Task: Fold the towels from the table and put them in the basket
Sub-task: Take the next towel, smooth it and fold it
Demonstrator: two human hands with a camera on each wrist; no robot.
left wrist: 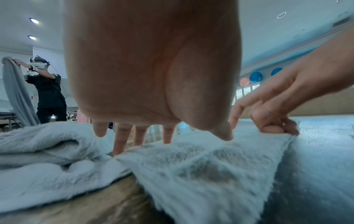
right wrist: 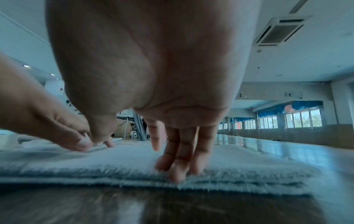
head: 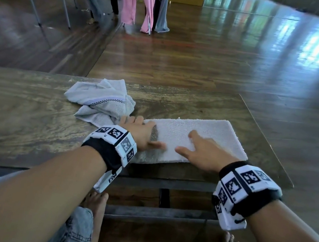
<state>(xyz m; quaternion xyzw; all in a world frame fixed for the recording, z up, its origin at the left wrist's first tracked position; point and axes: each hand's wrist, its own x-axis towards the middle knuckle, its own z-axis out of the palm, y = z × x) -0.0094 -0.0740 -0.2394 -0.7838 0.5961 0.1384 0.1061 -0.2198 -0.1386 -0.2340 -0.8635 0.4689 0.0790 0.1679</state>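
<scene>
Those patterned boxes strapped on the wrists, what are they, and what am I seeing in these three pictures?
They are wrist cameras. One picture comes from a head camera looking down; the other two look along each hand from the wrist. On the wooden table lie a folded white towel and a crumpled grey towel. The left hand and right hand rest flat on the folded towel, fingers straight, gripping nothing. No basket shows.

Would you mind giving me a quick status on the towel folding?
Left hand and right hand open, flat on folded towel. Crumpled towel unfolded on table, touching folded one. Basket not in view.
</scene>
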